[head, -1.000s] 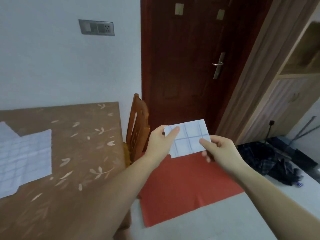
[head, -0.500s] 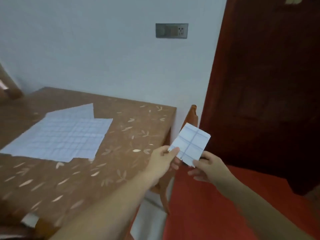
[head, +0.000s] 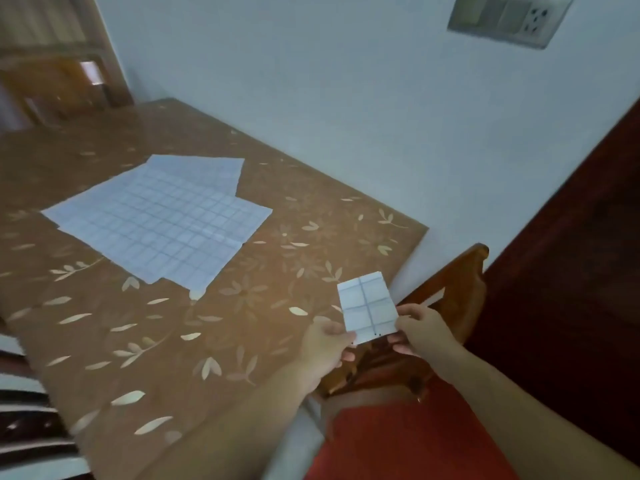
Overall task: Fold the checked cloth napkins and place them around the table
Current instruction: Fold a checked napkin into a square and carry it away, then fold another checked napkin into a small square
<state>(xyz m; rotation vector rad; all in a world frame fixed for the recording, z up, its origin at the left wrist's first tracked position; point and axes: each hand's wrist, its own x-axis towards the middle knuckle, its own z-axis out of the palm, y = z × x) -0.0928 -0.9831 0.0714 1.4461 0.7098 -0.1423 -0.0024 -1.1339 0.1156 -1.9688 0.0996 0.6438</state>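
holding 1 folded checked napkin (head: 367,308) with both hands, over the right edge of the table (head: 242,341), not far from its right corner. kept almost upright and a little tilted, with a grid of grey-blue lines and 2 small dark dots at the bottom edge. pinched at the lower left corner by the left hand (head: 325,344), thumb pressed on the front, other fingers curled together behind. pinched at the lower right side by the right hand (head: 424,332), thumb on the front, fingers curled under and behind the cloth. cannot tell if touching the table top or only hanging above it.

further left on the table, well apart from the hands: unfolded checked napkins (head: 162,223), at least 2, lying flat and overlapping. brown table cover with pale leaves. just beside the table edge, below the hands: a wooden chair (head: 460,292). under it a red mat (head: 398,445) on the floor. at right a dark red door (head: 571,271). high on the pale wall (head: 346,98) a socket plate (head: 509,19). at the bottom left something striped (head: 27,420) dark and white, too blurred to name.
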